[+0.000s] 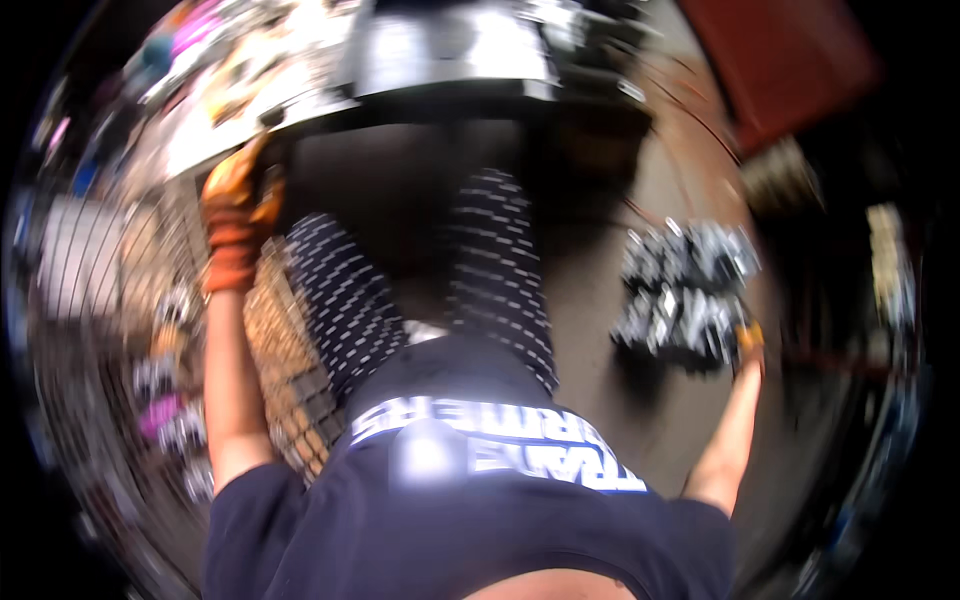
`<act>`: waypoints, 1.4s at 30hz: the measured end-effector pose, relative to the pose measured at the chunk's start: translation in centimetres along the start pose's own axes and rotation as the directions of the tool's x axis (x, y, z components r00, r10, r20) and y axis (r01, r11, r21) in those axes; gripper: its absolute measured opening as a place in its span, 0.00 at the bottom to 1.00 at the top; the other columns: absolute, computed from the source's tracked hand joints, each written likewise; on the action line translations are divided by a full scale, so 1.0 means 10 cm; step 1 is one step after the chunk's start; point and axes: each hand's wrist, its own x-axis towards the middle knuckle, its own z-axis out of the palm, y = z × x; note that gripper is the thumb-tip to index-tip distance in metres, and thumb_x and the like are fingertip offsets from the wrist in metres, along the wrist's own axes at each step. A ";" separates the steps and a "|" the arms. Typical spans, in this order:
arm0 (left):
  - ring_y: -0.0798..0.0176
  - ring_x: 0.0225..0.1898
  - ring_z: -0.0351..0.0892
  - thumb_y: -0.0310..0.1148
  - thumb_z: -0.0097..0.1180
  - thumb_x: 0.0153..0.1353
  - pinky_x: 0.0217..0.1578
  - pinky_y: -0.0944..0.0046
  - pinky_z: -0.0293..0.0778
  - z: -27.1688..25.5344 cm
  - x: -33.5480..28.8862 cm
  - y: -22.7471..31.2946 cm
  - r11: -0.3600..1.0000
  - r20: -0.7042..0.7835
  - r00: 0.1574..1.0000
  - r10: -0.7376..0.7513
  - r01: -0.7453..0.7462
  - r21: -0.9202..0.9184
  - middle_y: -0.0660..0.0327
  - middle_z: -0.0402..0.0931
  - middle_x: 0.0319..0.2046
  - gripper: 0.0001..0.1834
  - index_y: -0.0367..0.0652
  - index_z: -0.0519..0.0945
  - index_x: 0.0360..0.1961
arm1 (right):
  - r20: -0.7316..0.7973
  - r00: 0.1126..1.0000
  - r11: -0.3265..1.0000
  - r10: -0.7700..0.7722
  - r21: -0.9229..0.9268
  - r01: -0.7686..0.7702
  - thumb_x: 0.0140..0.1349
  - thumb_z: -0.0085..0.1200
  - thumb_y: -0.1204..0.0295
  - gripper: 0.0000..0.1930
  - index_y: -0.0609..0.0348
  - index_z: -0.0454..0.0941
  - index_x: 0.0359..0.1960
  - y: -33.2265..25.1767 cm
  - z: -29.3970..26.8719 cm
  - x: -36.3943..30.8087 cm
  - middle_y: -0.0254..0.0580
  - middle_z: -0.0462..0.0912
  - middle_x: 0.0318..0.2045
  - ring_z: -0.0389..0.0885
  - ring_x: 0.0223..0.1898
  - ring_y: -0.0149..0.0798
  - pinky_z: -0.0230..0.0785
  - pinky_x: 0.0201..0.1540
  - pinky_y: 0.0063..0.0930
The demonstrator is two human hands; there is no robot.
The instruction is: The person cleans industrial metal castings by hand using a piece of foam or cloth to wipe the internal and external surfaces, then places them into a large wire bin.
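Note:
My left hand, in an orange glove, is at the near left edge of the worktable. Its thumb stands apart from the stretched fingers, and nothing shows between them. A small dark knob-like thing lies just beyond the fingertips. On the right, my right hand, also gloved, touches the outer edge of a cluster of shiny silver metal parts in two rows. Blur and the parts hide its fingers, so its grip cannot be made out. The whole picture is smeared by motion.
A bright metal plate or machine top stands at the table's far middle. Wire mesh baskets line the left, near brown blocks. A dark red panel is at the far right. A thin cable runs along the floor.

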 end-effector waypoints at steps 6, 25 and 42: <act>0.49 0.41 0.77 0.34 0.57 0.50 0.45 0.57 0.71 -0.74 -0.94 -1.11 0.851 -0.067 0.910 -0.408 0.406 0.334 0.55 0.79 0.40 0.22 0.54 0.76 0.50 | -0.125 0.949 0.887 -0.289 -0.409 0.216 0.58 0.53 0.67 0.15 0.58 0.75 0.46 0.78 -0.42 0.58 0.32 0.77 0.34 0.72 0.32 0.29 0.65 0.34 0.23; 0.46 0.47 0.76 0.55 0.54 0.51 0.48 0.53 0.70 -1.93 -5.72 -0.97 -0.307 -0.277 -0.165 -0.946 0.725 0.616 0.48 0.75 0.47 0.39 0.50 0.63 0.62 | 0.719 0.693 0.624 -0.040 -0.524 0.580 0.59 0.52 0.68 0.13 0.60 0.75 0.43 0.22 3.54 -1.75 0.32 0.76 0.32 0.71 0.32 0.30 0.66 0.35 0.23; 0.52 0.39 0.80 0.45 0.59 0.53 0.39 0.57 0.74 -0.95 -5.79 -1.27 -0.360 -0.162 -0.353 -0.922 0.621 0.697 0.54 0.79 0.38 0.39 0.47 0.58 0.64 | 0.260 0.926 0.578 -0.273 -0.725 0.374 0.60 0.51 0.69 0.11 0.62 0.74 0.41 -1.12 2.62 -1.06 0.32 0.76 0.31 0.71 0.31 0.30 0.66 0.36 0.24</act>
